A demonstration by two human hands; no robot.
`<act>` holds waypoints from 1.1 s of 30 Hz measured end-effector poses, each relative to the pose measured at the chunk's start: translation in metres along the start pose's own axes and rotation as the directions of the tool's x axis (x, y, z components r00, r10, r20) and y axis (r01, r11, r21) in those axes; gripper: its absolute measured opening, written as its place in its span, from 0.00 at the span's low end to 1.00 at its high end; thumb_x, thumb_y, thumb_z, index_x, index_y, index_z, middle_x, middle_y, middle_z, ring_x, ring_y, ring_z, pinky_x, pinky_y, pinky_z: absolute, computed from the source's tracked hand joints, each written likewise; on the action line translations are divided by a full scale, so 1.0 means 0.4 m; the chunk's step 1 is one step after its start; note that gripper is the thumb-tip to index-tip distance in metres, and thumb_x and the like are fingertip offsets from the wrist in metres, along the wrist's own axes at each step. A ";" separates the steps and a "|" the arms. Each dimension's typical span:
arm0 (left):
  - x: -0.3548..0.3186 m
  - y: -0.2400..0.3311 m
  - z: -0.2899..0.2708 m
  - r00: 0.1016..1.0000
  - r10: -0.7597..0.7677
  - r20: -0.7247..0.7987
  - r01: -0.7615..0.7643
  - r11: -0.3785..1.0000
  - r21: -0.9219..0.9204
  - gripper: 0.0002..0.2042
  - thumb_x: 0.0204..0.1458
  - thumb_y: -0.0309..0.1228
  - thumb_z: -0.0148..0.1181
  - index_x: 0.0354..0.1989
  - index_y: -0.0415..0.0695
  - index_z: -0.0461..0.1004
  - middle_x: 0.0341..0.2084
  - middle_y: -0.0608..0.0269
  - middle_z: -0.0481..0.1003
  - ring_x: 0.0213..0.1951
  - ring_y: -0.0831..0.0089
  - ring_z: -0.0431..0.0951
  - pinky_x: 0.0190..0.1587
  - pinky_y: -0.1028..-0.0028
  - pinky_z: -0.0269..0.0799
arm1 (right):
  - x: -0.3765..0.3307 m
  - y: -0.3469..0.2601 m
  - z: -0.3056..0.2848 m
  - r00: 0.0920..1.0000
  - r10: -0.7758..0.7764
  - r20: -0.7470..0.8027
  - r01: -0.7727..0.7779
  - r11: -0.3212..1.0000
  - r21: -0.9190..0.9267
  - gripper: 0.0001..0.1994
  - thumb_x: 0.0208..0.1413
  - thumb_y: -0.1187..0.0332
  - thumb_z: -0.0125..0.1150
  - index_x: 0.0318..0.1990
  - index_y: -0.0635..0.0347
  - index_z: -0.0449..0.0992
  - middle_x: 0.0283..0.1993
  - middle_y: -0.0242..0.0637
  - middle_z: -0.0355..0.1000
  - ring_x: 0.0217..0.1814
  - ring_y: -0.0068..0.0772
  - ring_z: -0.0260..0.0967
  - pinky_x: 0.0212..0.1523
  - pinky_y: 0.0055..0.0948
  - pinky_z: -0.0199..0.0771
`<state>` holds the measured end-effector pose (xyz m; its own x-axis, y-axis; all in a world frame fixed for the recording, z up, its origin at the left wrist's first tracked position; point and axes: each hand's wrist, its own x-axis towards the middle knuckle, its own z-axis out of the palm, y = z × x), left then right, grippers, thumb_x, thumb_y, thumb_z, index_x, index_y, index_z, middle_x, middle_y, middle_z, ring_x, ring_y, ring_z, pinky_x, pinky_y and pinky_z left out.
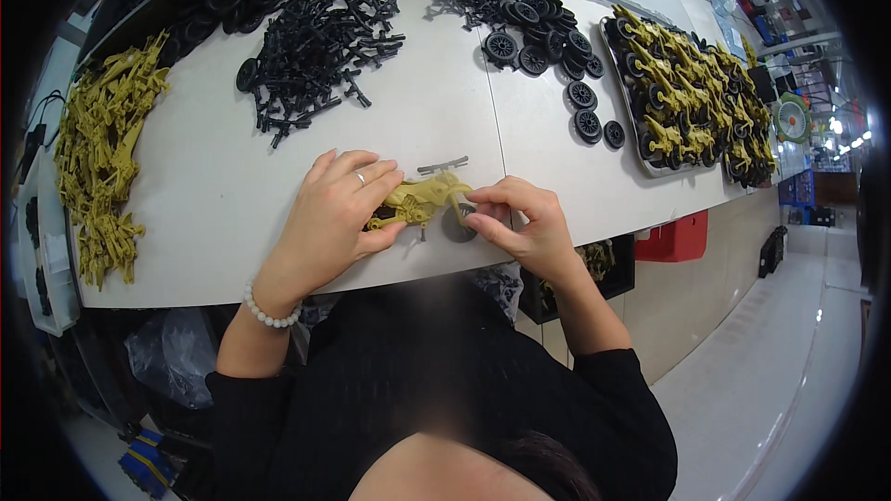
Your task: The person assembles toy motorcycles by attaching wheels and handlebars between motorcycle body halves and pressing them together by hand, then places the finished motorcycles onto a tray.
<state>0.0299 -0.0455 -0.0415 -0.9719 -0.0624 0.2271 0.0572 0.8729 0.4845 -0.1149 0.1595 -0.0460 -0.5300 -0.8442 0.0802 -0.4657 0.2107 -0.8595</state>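
Evidently, the left hand [339, 204] has its fingers bent and its thumb drawn in around the left end of a yellow, plastic-looking toy motorcycle body [425, 193], holding it near the table's near edge. The right hand's thumb and index finger are slightly parted at the body's right end, by its slender yellow fork [460, 205] and a dark round spoked wheel [458, 223]; whether they grip either is unclear. The body lies between both hands, a small black bar-shaped part [444, 166] just beyond it. Both forearms slant inward from the near side, the left palm facing down.
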 end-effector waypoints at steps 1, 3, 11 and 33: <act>0.003 0.002 -0.001 1.000 -0.002 0.002 0.002 1.000 -0.012 0.21 0.40 0.33 0.67 0.44 0.38 0.75 0.46 0.57 0.75 0.51 0.60 0.70 0.56 0.58 0.62 | 0.000 0.000 0.000 1.000 0.006 -0.001 -0.006 1.000 -0.004 0.11 0.45 0.76 0.68 0.38 0.66 0.79 0.27 0.33 0.72 0.26 0.19 0.65 0.29 0.19 0.65; 0.007 0.006 -0.003 1.000 -0.004 0.004 0.005 1.000 -0.024 0.22 0.38 0.31 0.67 0.44 0.37 0.75 0.46 0.57 0.75 0.51 0.59 0.70 0.56 0.61 0.63 | -0.001 0.000 0.004 1.000 0.014 -0.003 -0.014 1.000 -0.007 0.10 0.45 0.76 0.68 0.38 0.66 0.79 0.27 0.33 0.72 0.25 0.19 0.64 0.28 0.19 0.64; 0.008 0.011 -0.006 1.000 -0.025 0.016 0.025 1.000 -0.006 0.20 0.39 0.29 0.65 0.44 0.38 0.75 0.41 0.59 0.73 0.45 0.61 0.69 0.52 0.64 0.64 | 0.004 -0.008 0.011 0.996 0.048 -0.081 -0.051 0.998 -0.039 0.07 0.46 0.75 0.68 0.33 0.65 0.78 0.26 0.32 0.71 0.24 0.19 0.62 0.27 0.19 0.63; 0.015 0.011 0.002 1.000 -0.004 -0.011 0.004 0.999 -0.039 0.16 0.40 0.30 0.65 0.40 0.42 0.75 0.38 0.64 0.73 0.46 0.66 0.70 0.51 0.66 0.61 | 0.004 -0.019 0.022 1.000 -0.004 -0.023 0.000 0.985 -0.172 0.07 0.43 0.75 0.70 0.30 0.63 0.77 0.26 0.32 0.70 0.27 0.23 0.65 0.29 0.21 0.65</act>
<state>0.0240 -0.0416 -0.0387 -0.9697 -0.0714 0.2338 0.0620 0.8533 0.5177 -0.1059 0.1520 -0.0436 -0.5446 -0.8333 0.0952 -0.5807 0.2927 -0.7597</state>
